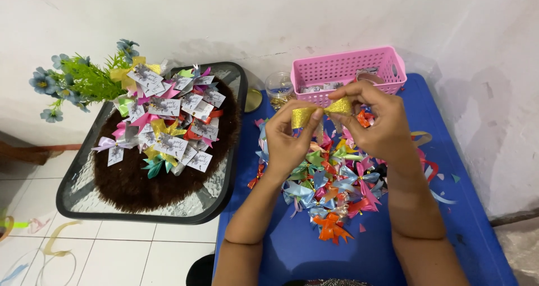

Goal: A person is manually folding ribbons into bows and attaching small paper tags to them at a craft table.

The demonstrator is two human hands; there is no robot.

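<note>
Gold ribbon, one strip, held above the bow pile, pinched at each end by left hand and right hand, both closed on it. Likely light, thin, floppy, a little slick; best gripped at the ends. Bows too many to count. One pink basket, one jar, blue tabletop, one tray of tagged bows.

small white rectangular tags with dark print lie heaped among coloured bows on the brown mat of the glass tray, left of the blue bench. their print is too small to make out.
</note>
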